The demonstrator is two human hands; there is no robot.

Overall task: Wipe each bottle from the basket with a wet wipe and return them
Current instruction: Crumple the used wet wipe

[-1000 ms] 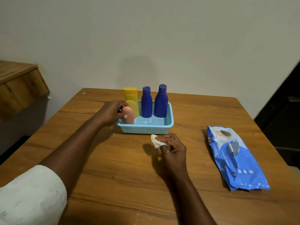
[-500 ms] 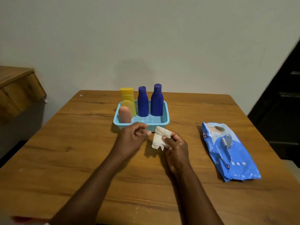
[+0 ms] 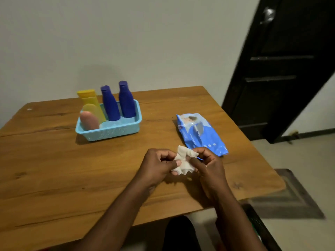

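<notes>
**Crumpled wipe between both hands, bottles waiting in the basket**

My left hand [image 3: 155, 164] and right hand [image 3: 208, 163] meet over the desk [image 3: 54, 169], and between them I pinch the wet wipe [image 3: 184, 160], thumb and fingertips of each hand curled onto its edges. It is bunched and creased, a soft limp sheet that weighs next to nothing and takes whatever shape I give it. I judge it damp and a little clingy, so it should be spread or folded into a pad before it meets a bottle; held by one corner it would only flop.

Just beyond my right hand lies the blue wipe pack [image 3: 199, 133], flat on the desk, its near end close to my knuckles.

Further off, ahead and to the left of my left hand, stands the light blue basket [image 3: 108, 133]. In it I see two dark blue bottles [image 3: 110, 105] upright side by side, a yellow tube [image 3: 90, 102] leaning at the back left, and a pink bottle [image 3: 88, 120] at the front left corner.

The bottles look like smooth, light plastic, stiff enough for a firm grip. I would take each around its widest part, since a wet surface may turn slippery, and the tall blue ones could tip their neighbours if pulled sideways.
</notes>
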